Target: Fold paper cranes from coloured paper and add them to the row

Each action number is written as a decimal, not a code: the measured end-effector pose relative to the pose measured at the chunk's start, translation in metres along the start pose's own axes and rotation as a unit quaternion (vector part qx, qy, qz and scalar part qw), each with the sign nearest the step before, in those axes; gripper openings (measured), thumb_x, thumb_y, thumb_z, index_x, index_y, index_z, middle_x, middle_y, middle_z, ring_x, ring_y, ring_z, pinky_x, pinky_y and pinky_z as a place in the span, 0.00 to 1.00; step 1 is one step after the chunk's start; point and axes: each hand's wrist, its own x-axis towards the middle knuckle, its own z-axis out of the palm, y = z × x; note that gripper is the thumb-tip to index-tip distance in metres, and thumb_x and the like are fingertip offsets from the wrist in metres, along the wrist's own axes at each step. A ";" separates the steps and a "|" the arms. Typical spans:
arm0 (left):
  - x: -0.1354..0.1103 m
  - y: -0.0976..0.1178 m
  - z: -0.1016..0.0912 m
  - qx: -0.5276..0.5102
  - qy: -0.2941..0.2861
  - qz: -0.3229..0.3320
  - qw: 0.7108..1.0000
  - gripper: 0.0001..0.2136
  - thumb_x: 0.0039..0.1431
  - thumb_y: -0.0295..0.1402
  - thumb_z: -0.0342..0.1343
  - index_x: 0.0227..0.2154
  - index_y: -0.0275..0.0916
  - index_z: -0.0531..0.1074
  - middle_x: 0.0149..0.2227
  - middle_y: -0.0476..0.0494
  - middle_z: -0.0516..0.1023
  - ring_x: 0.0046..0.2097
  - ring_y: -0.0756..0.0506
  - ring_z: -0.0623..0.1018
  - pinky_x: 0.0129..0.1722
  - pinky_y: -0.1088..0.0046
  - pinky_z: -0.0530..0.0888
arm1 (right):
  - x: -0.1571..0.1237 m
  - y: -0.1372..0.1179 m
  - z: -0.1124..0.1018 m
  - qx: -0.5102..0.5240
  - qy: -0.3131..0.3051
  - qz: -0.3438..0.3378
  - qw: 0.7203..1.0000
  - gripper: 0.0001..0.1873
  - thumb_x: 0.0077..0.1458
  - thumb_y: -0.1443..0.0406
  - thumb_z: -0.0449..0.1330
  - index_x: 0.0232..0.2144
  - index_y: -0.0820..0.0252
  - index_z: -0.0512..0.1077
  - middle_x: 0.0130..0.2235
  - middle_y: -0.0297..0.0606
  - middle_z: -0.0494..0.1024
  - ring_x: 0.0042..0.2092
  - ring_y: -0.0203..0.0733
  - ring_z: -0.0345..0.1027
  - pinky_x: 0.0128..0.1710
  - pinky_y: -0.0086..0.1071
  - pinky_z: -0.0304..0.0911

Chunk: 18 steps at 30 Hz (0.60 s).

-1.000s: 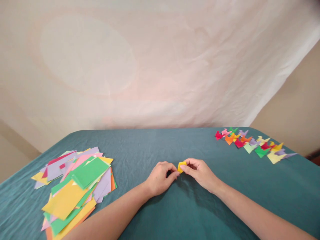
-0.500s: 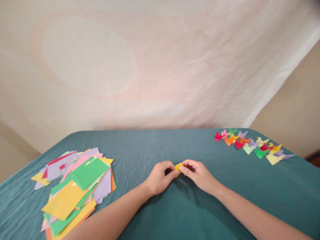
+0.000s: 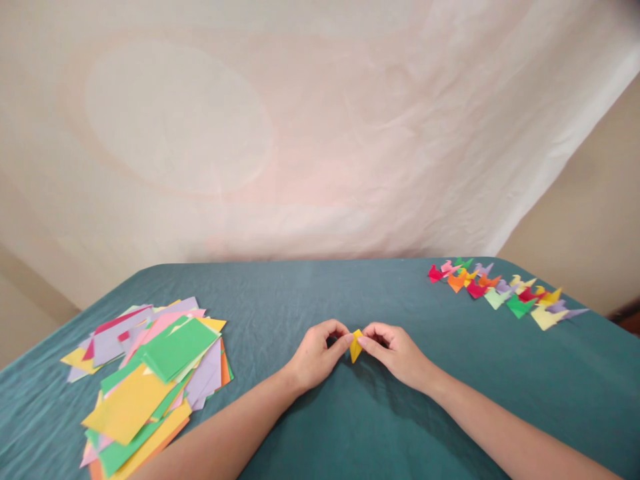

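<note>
A small folded piece of yellow paper point(image 3: 356, 347) is pinched between my two hands over the middle of the table. It has a narrow diamond shape with its point toward me. My left hand point(image 3: 320, 357) grips its left edge between thumb and fingers. On the other side, my right hand point(image 3: 395, 352) pinches the right edge in the same way. The fingertips cover parts of the paper's sides.
A loose pile of coloured paper sheets point(image 3: 183, 347) spreads over the left of the table. Several small folded paper birds point(image 3: 521, 305) stand in rows at the far right. A dark green cloth point(image 3: 280, 293) covers the table, and a pale sheet point(image 3: 320, 133) hangs behind it.
The yellow paper has turned in my fingers, from a slanted strip to a diamond pointing down toward me. Both hands stay in nearly the same place.
</note>
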 end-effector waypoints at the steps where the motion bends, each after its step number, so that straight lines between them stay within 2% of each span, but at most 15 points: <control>1: 0.000 0.000 0.000 -0.002 0.000 -0.001 1.000 0.09 0.59 0.35 0.48 0.29 0.36 0.69 0.29 0.48 0.72 0.32 0.50 0.71 0.34 0.76 0.66 | 0.000 0.000 0.000 0.008 0.004 0.002 1.000 0.11 0.56 0.58 0.53 0.30 0.60 0.68 0.26 0.32 0.68 0.28 0.34 0.59 0.29 0.27 0.56; 5: 0.000 0.002 -0.001 -0.008 0.001 -0.002 1.000 0.09 0.59 0.34 0.48 0.29 0.36 0.70 0.29 0.48 0.73 0.32 0.50 0.71 0.34 0.76 0.66 | 0.000 -0.001 0.001 0.033 0.015 0.011 0.999 0.11 0.55 0.58 0.54 0.37 0.58 0.67 0.28 0.32 0.68 0.29 0.34 0.60 0.29 0.27 0.57; 10: 0.000 0.004 -0.001 -0.009 0.001 0.002 1.000 0.07 0.58 0.33 0.50 0.29 0.37 0.71 0.30 0.48 0.74 0.34 0.50 0.72 0.36 0.76 0.67 | 0.001 -0.002 0.002 0.018 0.019 -0.027 0.999 0.08 0.55 0.60 0.55 0.31 0.58 0.68 0.31 0.32 0.66 0.29 0.33 0.58 0.30 0.27 0.56; 18: -0.002 0.008 0.000 0.002 0.010 0.024 1.000 0.07 0.57 0.33 0.51 0.28 0.37 0.71 0.30 0.48 0.74 0.34 0.49 0.72 0.38 0.75 0.66 | 0.000 -0.007 0.003 0.008 0.006 -0.060 0.998 0.05 0.54 0.64 0.55 0.27 0.60 0.66 0.34 0.35 0.67 0.31 0.33 0.59 0.31 0.28 0.57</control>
